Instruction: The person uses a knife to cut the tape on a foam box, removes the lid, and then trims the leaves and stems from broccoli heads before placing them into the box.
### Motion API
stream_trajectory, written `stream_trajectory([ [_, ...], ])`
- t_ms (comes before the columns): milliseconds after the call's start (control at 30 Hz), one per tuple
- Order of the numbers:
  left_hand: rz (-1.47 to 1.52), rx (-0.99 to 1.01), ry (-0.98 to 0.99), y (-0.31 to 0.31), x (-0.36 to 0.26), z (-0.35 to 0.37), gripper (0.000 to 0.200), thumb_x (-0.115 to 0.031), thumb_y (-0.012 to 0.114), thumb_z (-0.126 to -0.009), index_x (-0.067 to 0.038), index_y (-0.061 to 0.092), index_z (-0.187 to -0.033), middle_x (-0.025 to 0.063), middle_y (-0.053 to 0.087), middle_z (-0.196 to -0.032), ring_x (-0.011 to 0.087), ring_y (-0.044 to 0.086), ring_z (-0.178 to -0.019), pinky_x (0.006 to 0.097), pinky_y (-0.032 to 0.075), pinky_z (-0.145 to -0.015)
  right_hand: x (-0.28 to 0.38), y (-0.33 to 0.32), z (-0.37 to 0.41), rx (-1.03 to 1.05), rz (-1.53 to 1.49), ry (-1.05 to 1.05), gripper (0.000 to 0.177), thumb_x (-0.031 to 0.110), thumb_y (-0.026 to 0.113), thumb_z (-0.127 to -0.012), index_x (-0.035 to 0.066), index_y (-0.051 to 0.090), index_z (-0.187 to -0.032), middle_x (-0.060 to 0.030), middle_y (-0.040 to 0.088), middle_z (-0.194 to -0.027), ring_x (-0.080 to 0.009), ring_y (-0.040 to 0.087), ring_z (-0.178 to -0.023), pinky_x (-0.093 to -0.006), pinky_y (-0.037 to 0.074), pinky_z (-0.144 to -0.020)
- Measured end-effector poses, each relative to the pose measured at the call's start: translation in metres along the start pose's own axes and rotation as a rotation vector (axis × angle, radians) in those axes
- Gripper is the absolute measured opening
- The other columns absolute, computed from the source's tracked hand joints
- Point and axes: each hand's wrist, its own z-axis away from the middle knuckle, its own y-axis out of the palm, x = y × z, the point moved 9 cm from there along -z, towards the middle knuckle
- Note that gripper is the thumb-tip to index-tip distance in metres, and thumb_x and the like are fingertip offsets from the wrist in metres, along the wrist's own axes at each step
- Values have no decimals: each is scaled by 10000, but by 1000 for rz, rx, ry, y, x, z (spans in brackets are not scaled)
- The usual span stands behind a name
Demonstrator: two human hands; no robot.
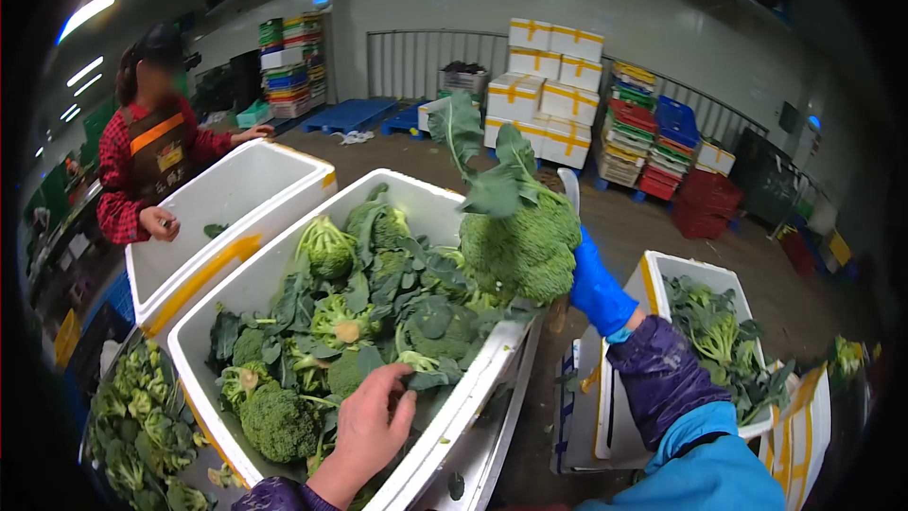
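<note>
My left hand is bare, its fingers loosely bent and apart over the broccoli in a white foam box. Its fingertips are at a leafy stem, and a round broccoli head lies to its left. On the right, my right hand wears a blue glove and is closed on a knife; the pale curved blade points up. A large broccoli head with upright leaves is raised over the box's right rim, against the glove in this view. It hides my right fingers.
A person stands at another white foam box at left. Loose broccoli lies at lower left. A box of leafy trimmings stands at right. Taped foam boxes and crates are stacked behind.
</note>
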Motion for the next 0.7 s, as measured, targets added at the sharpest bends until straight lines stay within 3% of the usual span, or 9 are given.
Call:
stream_trajectory([
  [33,3,-13,19,-2,-3,0,289,-79,607,-760,-60,539,-1041,111,584,-768,265,588,-640,339,466,-583,-5,-8,11,-18,2,-14,408,453,427,-890,87,586,-981,-34,603,-716,-144,568,-565,-252,475,-497],
  [100,11,-34,53,-4,-7,0,281,-63,603,-758,-54,539,-1032,113,572,-731,253,578,-618,327,460,-570,-19,-15,35,45,-243,-31,455,406,425,-912,57,505,-1192,-94,596,-1049,-193,599,-906,-327,515,-780],
  [133,18,-43,64,-4,-7,0,278,-54,601,-757,-51,540,-1028,114,567,-719,246,573,-607,323,458,-565,-29,-29,44,24,-239,-39,455,406,425,-912,57,505,-1192,-94,596,-1049,-193,599,-906,-327,515,-780],
  [200,69,-33,54,-3,-8,0,277,-23,598,-755,-42,535,-1024,106,552,-710,208,547,-586,304,447,-558,-46,-36,60,224,-277,-30,459,330,412,-938,48,397,-1300,-124,464,-1277,-227,485,-1139,-385,404,-978],
  [533,111,-22,110,2,-10,0,234,3,570,-770,-27,533,-999,56,512,-675,140,490,-571,267,411,-541,-90,-70,137,132,-406,-27,453,313,384,-949,58,361,-1323,-126,424,-1318,-239,468,-1165,-399,401,-980],
  [600,98,1,87,3,-11,1,230,6,564,-775,-22,535,-1001,65,511,-721,137,490,-603,264,412,-567,-97,-68,144,133,-432,-25,453,310,378,-951,61,353,-1328,-127,416,-1326,-242,465,-1170,-402,400,-981],
  [667,59,-118,235,-11,-28,4,226,1,561,-784,-11,533,-1009,82,509,-791,137,489,-638,257,408,-586,-107,-63,152,130,-464,-14,452,306,373,-953,63,346,-1333,-128,408,-1335,-244,461,-1175,-405,400,-981],
  [700,-6,-122,268,-16,-38,8,272,18,574,-760,-8,543,-1029,107,518,-855,185,512,-700,287,424,-621,-114,-61,156,132,-476,-10,451,304,370,-954,64,342,-1335,-128,404,-1339,-245,459,-1178,-406,399,-981],
])
